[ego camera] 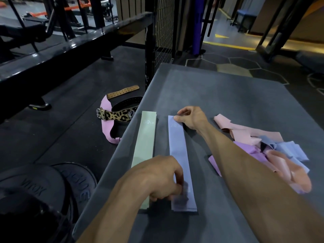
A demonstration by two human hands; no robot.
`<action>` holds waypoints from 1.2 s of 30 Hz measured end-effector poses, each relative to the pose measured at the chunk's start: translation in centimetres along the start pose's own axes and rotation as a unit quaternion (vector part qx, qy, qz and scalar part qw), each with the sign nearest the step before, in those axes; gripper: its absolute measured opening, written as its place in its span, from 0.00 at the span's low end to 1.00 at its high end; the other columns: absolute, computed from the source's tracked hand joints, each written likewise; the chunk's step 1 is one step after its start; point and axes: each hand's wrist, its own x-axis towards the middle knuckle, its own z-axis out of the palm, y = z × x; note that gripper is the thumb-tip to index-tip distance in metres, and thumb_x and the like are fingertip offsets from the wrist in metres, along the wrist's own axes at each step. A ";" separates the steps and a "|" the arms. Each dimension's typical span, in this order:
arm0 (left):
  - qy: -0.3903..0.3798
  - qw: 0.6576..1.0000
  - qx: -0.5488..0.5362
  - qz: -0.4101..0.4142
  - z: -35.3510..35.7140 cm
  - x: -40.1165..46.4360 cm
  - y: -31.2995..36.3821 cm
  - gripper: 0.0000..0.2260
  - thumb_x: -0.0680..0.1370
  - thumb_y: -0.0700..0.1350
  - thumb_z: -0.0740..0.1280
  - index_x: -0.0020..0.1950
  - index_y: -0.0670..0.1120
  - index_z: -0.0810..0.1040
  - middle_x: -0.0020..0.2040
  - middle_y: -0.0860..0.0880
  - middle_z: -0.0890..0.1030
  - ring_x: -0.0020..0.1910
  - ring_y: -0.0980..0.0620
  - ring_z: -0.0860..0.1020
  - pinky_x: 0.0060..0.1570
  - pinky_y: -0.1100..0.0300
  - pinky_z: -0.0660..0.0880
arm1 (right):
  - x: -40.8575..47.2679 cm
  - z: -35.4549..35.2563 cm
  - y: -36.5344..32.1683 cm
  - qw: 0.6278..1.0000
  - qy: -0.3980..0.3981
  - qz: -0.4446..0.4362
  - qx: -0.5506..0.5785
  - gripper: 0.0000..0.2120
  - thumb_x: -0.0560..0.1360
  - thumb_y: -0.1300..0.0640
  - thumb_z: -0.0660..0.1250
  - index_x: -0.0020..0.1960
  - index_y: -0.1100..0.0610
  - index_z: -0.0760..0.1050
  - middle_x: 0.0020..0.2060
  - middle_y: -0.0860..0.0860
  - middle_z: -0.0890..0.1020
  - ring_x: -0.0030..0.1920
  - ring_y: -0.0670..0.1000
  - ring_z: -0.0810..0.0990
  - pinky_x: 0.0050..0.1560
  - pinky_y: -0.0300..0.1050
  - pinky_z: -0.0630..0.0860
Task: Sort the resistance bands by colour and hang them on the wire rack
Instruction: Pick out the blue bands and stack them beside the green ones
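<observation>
Head view, both hands (pixel 158 178) (pixel 191 117) pinching lavender band (pixel 178 153) ends

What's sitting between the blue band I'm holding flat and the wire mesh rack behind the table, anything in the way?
Nothing visible. The blue band lies flat, held at its far end by the right hand and at its near end by the left hand. Beyond it is bare grey table up to the wire mesh rack. The green band lies beside it, left.
</observation>
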 end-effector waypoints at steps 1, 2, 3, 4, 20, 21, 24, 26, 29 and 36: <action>0.040 0.999 0.014 0.006 0.0 0.2 -0.1 0.04 0.78 0.53 0.70 0.49 0.54 0.81 0.40 0.52 0.83 0.36 0.52 0.80 0.32 0.62 0.72 | -0.1 -0.2 -0.1 1.000 -0.004 0.007 0.011 0.15 0.69 0.52 0.80 0.52 0.54 0.81 0.38 0.44 0.78 0.42 0.47 0.78 0.43 0.36 0.71; 0.082 0.996 0.020 0.010 0.0 0.4 -0.1 0.04 0.78 0.54 0.70 0.48 0.55 0.80 0.42 0.53 0.81 0.39 0.53 0.79 0.33 0.61 0.72 | -0.3 -0.3 -0.3 0.999 -0.009 0.015 0.031 0.17 0.69 0.52 0.80 0.54 0.54 0.79 0.38 0.44 0.77 0.42 0.47 0.78 0.45 0.37 0.71; 0.118 0.993 0.020 0.011 0.0 0.6 -0.1 0.03 0.78 0.54 0.69 0.48 0.56 0.79 0.45 0.53 0.80 0.42 0.53 0.79 0.36 0.60 0.73 | -0.7 -0.6 -0.4 0.998 -0.012 0.024 0.057 0.19 0.70 0.52 0.79 0.56 0.55 0.77 0.38 0.45 0.77 0.41 0.46 0.78 0.45 0.38 0.72; 0.149 0.989 0.018 0.010 0.0 0.9 -0.1 0.03 0.79 0.53 0.69 0.51 0.57 0.79 0.49 0.52 0.79 0.45 0.52 0.79 0.41 0.58 0.75 | -1.2 -0.8 -0.6 0.996 -0.010 0.029 0.078 0.20 0.70 0.52 0.79 0.58 0.55 0.76 0.38 0.45 0.77 0.39 0.46 0.78 0.44 0.37 0.73; 0.201 0.969 0.143 -0.018 1.4 2.8 0.5 0.17 0.80 0.51 0.66 0.69 0.59 0.71 0.61 0.49 0.71 0.62 0.47 0.68 0.60 0.53 0.70 | -16.9 -2.9 -0.4 0.980 -0.086 -0.032 -0.177 0.19 0.77 0.49 0.68 0.66 0.55 0.74 0.55 0.52 0.84 0.59 0.55 0.80 0.57 0.45 0.73; 0.202 0.969 0.140 -0.019 1.4 2.7 0.5 0.17 0.80 0.50 0.66 0.69 0.60 0.72 0.60 0.49 0.71 0.62 0.47 0.68 0.60 0.53 0.71 | -17.5 -3.2 -0.3 0.983 -0.094 -0.027 -0.158 0.20 0.77 0.50 0.69 0.67 0.54 0.74 0.55 0.51 0.84 0.58 0.53 0.80 0.58 0.44 0.73; 0.201 0.970 0.133 -0.029 1.5 2.5 0.6 0.18 0.80 0.50 0.66 0.69 0.60 0.71 0.60 0.49 0.71 0.62 0.46 0.69 0.60 0.52 0.72 | -19.0 -4.7 0.4 0.990 -0.103 -0.024 -0.097 0.21 0.76 0.52 0.70 0.68 0.54 0.73 0.55 0.50 0.84 0.56 0.51 0.82 0.61 0.46 0.75; 0.212 0.967 0.140 -0.036 1.5 2.3 0.9 0.19 0.80 0.51 0.65 0.71 0.60 0.70 0.63 0.49 0.71 0.64 0.45 0.68 0.62 0.51 0.71 | -19.5 -6.5 1.1 0.994 -0.059 -0.049 -0.083 0.20 0.76 0.54 0.70 0.67 0.54 0.75 0.57 0.50 0.83 0.55 0.50 0.82 0.62 0.46 0.76; 0.251 0.959 0.130 -0.025 1.5 2.1 2.1 0.19 0.81 0.53 0.64 0.73 0.59 0.69 0.67 0.49 0.70 0.66 0.45 0.68 0.64 0.51 0.70 | -19.8 -10.6 2.2 0.992 0.057 -0.079 -0.082 0.12 0.77 0.57 0.67 0.60 0.52 0.79 0.51 0.46 0.84 0.47 0.47 0.82 0.49 0.33 0.75; 0.249 0.956 0.124 0.092 3.0 2.5 7.2 0.13 0.80 0.54 0.64 0.65 0.61 0.74 0.61 0.53 0.72 0.63 0.48 0.70 0.64 0.50 0.70 | -16.8 -18.7 9.5 0.955 0.264 0.023 -0.133 0.06 0.74 0.58 0.68 0.49 0.51 0.81 0.47 0.51 0.85 0.49 0.57 0.83 0.49 0.48 0.79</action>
